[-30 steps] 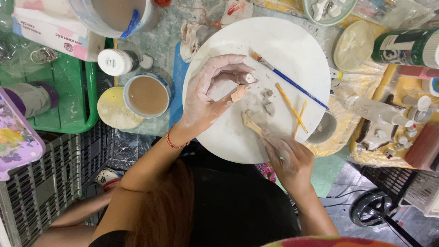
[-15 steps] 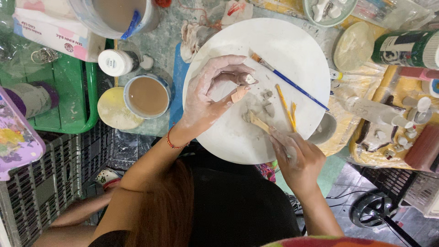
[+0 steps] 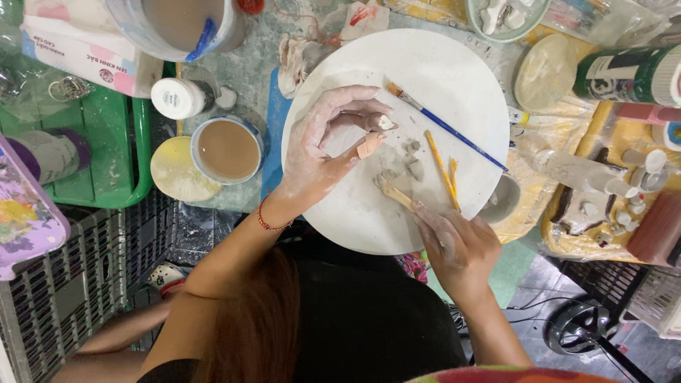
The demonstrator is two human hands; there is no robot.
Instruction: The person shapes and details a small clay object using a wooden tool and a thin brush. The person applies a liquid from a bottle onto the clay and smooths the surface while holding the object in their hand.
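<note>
Pale clay piece (image 3: 385, 122), tiny, pinched in left hand (image 3: 323, 145).

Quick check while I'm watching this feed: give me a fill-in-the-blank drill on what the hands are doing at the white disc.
1. The left hand pinches a small clay piece over the round ____ board.
2. The right hand holds a flat ____ tool.
3. The paintbrush lying on the board has a ____ handle.
4. The cup left of the board holds ____ liquid.

Missing words: white; wooden; blue; brown
</note>
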